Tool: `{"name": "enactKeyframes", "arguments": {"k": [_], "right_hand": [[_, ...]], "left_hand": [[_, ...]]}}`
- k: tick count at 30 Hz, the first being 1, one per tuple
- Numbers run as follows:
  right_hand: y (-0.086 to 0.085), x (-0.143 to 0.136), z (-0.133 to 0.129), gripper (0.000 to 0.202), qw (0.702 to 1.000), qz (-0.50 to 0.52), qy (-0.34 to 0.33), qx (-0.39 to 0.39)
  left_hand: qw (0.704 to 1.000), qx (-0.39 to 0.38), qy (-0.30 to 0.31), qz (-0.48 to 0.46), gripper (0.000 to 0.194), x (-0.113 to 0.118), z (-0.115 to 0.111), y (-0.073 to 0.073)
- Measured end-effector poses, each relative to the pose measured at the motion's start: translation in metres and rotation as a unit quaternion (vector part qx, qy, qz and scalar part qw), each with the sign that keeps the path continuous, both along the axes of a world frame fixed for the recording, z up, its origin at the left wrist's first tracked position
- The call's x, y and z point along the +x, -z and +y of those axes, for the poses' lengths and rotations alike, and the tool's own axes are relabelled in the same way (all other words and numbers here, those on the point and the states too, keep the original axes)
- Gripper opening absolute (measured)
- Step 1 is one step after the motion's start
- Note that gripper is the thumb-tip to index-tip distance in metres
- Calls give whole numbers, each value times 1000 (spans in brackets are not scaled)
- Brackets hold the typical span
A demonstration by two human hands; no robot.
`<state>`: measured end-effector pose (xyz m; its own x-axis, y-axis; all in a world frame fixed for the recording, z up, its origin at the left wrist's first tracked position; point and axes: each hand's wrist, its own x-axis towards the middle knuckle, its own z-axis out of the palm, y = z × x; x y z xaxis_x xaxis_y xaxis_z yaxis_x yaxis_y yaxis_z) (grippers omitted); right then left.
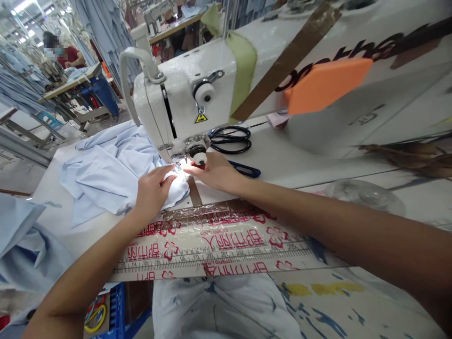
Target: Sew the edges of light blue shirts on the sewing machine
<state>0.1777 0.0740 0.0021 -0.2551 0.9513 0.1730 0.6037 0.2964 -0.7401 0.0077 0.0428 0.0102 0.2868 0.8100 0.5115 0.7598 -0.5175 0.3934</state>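
Light blue fabric (109, 172) lies bunched on the table left of the white sewing machine (183, 84), and one edge of it runs under the lit needle area. My left hand (151, 188) grips this fabric just left of the presser foot, thumb and fingers pinched together. Close to the needle on the right side, my right hand (215, 172) has its fingertips on the fabric edge in the bright light. What exactly those fingertips pinch is hard to see in the glare. Dark blue thread snips (247, 169) lie behind my right wrist.
A black cable coil (231, 140) rests behind the needle area. Along the table's front edge runs a taped measuring scale (212, 254). More blue fabric (28, 240) hangs at the left. A co-worker (70, 56) sits at another machine far left.
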Motion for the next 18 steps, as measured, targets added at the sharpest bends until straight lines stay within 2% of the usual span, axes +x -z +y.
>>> {"name": "enactKeyframes", "arguments": {"k": [2, 4, 7, 11, 13, 15, 18], "right_hand": [[-3, 7, -10, 17, 999, 5, -45, 16], [-5, 14, -19, 14, 995, 15, -87, 40], [-7, 20, -28, 14, 992, 29, -109, 50], [-7, 17, -25, 17, 992, 22, -120, 38], [-4, 11, -18, 17, 996, -16, -87, 30], [1, 6, -8, 18, 998, -62, -21, 13], [9, -1, 4, 24, 994, -93, 49, 3]], "left_hand": [[996, 32, 78, 15, 20, -1, -7, 1], [990, 1, 136, 20, 21, 0, -11, 0], [989, -54, 141, 2, 13, 5, -11, -2], [992, -58, 112, 2, 15, 6, -1, -3], [995, -52, 82, 21, 14, 5, 7, 0], [997, -42, 54, 40, 14, 3, 17, 5], [998, -30, 38, 40, 15, 0, 28, 15]]}}
